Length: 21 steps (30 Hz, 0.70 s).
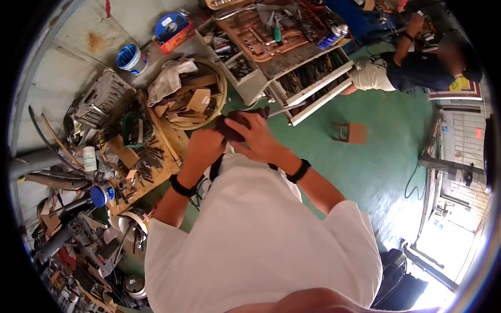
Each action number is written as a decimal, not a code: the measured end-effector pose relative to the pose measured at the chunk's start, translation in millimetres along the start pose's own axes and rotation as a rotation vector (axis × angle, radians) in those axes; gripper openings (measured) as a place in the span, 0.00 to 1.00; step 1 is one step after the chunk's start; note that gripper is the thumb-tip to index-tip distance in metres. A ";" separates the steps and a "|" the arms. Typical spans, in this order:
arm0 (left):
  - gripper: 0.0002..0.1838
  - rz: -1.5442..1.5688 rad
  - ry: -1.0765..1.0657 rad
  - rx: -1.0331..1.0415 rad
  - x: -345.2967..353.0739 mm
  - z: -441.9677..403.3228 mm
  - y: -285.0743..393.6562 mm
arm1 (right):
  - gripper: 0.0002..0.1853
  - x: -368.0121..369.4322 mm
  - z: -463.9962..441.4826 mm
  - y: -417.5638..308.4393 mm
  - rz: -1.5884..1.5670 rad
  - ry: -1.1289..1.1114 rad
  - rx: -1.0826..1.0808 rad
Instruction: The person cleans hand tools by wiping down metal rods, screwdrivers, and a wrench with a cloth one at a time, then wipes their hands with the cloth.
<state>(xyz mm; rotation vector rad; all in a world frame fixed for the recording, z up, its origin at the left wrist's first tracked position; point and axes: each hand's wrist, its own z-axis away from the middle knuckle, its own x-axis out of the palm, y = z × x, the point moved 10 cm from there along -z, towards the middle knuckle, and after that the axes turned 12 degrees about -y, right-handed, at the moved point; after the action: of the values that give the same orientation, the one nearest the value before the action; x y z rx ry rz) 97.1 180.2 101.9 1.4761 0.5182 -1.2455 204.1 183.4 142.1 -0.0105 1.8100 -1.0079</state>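
In front of my waist, both hands are closed around a dark maroon cloth (236, 123). My left hand (207, 147) grips its left side with the fingers curled. Across the cloth from the right lies my right hand (259, 138), its fingers bent over the top. A thin metal rod (287, 109) sticks out of the bundle toward the right; whatever end of it lies inside the cloth is hidden. Just beyond my hands stands a round bin (223, 99) holding cardboard scraps and a pale rag (169, 79).
Ahead is a tool cabinet with open drawers (318, 86) and a tool tray (250, 34) on top. A cluttered wooden bench (156, 180) runs along my left. A small stool (357, 133) stands on the green floor. Another person (417, 70) works at the upper right.
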 end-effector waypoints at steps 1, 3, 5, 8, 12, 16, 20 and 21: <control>0.06 -0.011 0.006 -0.009 -6.8 -0.4 -3.4 | 0.36 3.4 1.9 1.9 0.194 -0.068 0.024; 0.06 -0.007 0.052 0.037 -15.9 -4.8 3.5 | 0.38 3.0 9.6 12.0 0.244 -0.066 0.059; 0.06 0.010 0.031 0.042 -15.8 -11.5 8.0 | 0.39 -9.5 16.3 12.0 0.383 -0.081 0.078; 0.07 -0.034 0.046 0.193 -7.9 -15.9 26.1 | 0.42 -26.2 21.4 17.9 0.426 -0.083 0.066; 0.10 -0.036 0.063 0.237 -17.1 -22.0 49.0 | 0.44 -51.6 46.0 43.8 0.369 -0.172 0.158; 0.12 -0.007 0.027 0.142 -10.4 -33.0 49.2 | 0.43 -64.9 70.6 62.5 0.332 -0.164 0.264; 0.21 0.045 0.107 0.221 0.5 -34.1 59.9 | 0.43 -39.3 69.7 70.6 0.221 -0.173 0.331; 0.21 0.035 0.106 0.217 5.4 -36.6 60.6 | 0.44 -34.4 61.2 65.3 0.046 -0.141 0.334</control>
<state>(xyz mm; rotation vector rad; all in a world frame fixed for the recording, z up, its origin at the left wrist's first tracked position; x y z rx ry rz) 164.9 192.0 119.0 1.7335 0.4354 -1.2305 295.1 202.5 119.0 0.1605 1.4912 -1.2344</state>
